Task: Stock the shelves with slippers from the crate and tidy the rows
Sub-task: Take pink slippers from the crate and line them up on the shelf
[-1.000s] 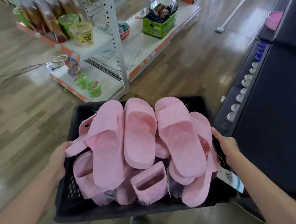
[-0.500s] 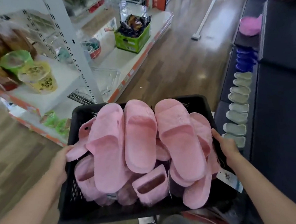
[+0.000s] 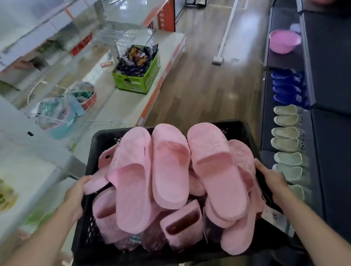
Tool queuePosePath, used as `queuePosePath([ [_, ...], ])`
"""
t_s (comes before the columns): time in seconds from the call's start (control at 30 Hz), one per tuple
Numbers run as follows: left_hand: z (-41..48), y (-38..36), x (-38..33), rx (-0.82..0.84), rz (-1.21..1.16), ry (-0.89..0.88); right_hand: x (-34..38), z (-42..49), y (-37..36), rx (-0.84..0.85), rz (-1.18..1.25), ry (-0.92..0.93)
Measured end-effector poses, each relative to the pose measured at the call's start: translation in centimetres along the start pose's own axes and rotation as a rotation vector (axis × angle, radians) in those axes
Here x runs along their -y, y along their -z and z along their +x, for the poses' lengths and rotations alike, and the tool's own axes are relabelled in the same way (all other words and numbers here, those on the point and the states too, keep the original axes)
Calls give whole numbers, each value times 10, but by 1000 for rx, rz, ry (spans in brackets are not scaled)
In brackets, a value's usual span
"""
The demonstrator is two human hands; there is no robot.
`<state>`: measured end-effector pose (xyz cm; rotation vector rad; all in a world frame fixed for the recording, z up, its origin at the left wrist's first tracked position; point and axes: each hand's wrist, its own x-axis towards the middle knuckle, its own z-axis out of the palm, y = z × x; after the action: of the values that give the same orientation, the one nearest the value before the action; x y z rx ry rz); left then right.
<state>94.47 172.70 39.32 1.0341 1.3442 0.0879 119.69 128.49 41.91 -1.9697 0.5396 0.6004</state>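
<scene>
- At the far left, the white shelving point(image 3: 28, 167) carries blurred packaged goods and a green box point(image 3: 137, 80). None of it looks like footwear, so we judge that our load does not belong there.
- Our left grip point(image 3: 77, 193) is curled round the left rim of the black crate point(image 3: 140, 260), thumb up beside a slipper that pokes over the edge, taking its share of the weight.
- The crate hangs in the air in front of us, above the wooden floor point(image 3: 198, 91), level enough that nothing slides out.
- The pink slippers point(image 3: 169, 166) are all in the crate, heaped loosely above its rim, three lying strap-up on top. None is on a shelf yet.
- Our right grip point(image 3: 271, 177) is wrapped over the right rim, mirroring the other so that the load is balanced.
- A paper tag point(image 3: 277, 219) dangles outside the right wall.
- At the right, the dark shelf point(image 3: 346, 158) bears a row of pale green slippers point(image 3: 286, 145) and, further along, blue slippers point(image 3: 287, 88). We judge that the stock goes here, and that the crate must be set down first to free a grip.
</scene>
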Motion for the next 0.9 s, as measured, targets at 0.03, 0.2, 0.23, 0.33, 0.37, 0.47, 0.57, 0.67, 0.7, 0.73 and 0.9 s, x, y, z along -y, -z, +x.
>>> queuePosePath([
  [0.03,11,-13,-17,4,-6,-16,20,6,-2,-13,-19,2],
  [0.2,53,-78,-94,-7,4,-30,93,59,-12,-74,-37,0],
  [0.23,65,-89,-108,-1,-2,-36,105,70,-14,-79,-31,6],
  [0.33,89,-130,-154,43,20,-14,137,110,-24,-111,1,-10],
  [0.37,102,-143,-169,65,21,-14,145,127,-28,-118,4,-20],
  [0.47,145,-178,-216,110,43,-18,161,194,-39,-148,6,-64],
  [0.57,182,-211,-261,148,46,-23,202,224,-56,-176,36,-79],
  [0.67,212,-240,-308,167,52,-16,268,213,-79,-179,49,-96],
  [0.7,223,-249,-323,168,54,-13,282,218,-85,-189,54,-94],
  [0.73,233,-261,-338,163,69,-11,294,227,-89,-193,67,-96],
  [0.9,271,-327,-410,139,110,-20,345,288,-99,-210,97,-87],
])
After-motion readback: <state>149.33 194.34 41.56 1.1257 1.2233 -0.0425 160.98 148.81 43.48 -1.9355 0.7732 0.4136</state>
